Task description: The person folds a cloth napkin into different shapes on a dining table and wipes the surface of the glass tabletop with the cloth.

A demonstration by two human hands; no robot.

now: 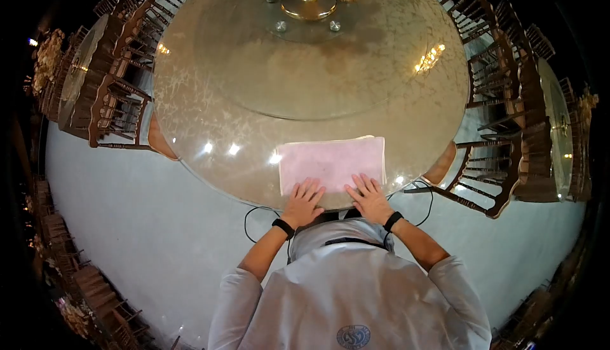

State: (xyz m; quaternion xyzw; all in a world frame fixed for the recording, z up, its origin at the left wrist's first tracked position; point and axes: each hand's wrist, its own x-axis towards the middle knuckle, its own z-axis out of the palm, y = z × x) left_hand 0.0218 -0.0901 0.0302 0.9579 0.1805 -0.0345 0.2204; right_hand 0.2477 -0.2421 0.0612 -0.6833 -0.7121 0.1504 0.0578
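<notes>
Fingers spread, the left hand (305, 202) and right hand (370, 200) rest on a pink rectangular cloth (332, 162) at the near edge of a round beige counter (216, 108); the blue circular emblem (353, 337) is illegible.

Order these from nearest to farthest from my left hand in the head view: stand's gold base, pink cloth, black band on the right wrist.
From the left hand:
1. Pink cloth: under its fingertips.
2. Black band: right wrist, off to the right.
3. Gold base: far up the table.

Wooden chairs (121, 111) (spindle-backed, some tucked close) ring round tables (305, 96) on pale floor (140, 216).
</notes>
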